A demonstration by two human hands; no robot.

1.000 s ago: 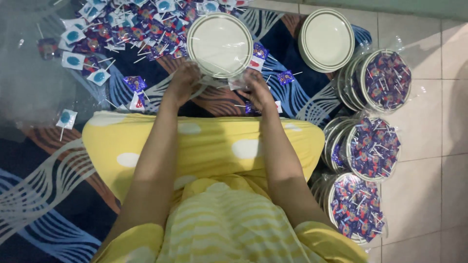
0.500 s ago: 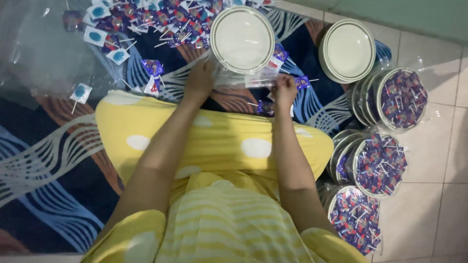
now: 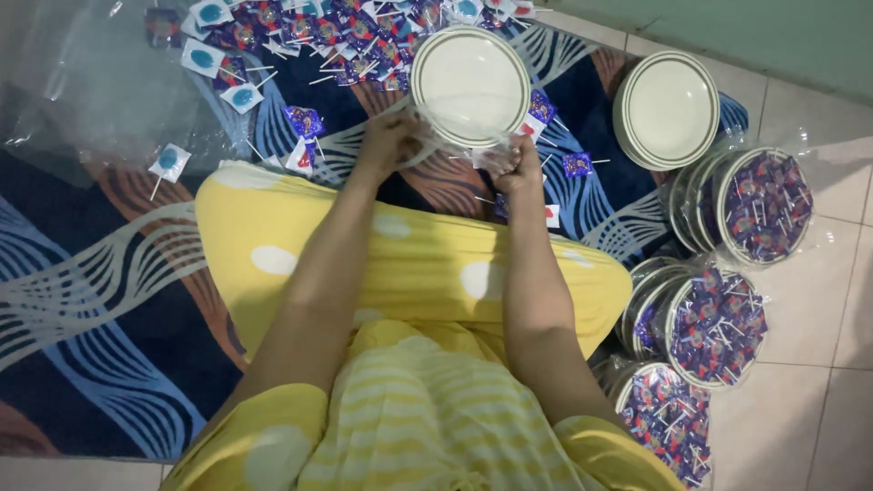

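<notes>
White plate (image 3: 470, 85) sits as before, left hand (image 3: 389, 144) and right hand (image 3: 516, 162) fingers still pinching its clear wrap.

Blue wave-patterned rug (image 3: 109, 300) over pale floor tiles (image 3: 818, 364), strewn with wrapped lollipops (image 3: 300, 36), clear plastic sheeting (image 3: 82, 82), stacked plates (image 3: 668, 109) (some wrapped, candy-filled).

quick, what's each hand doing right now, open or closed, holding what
Left hand: closed on clear plastic wrap at the white plate edge.
Right hand: closed, pinching the same wrap below the plate.
</notes>
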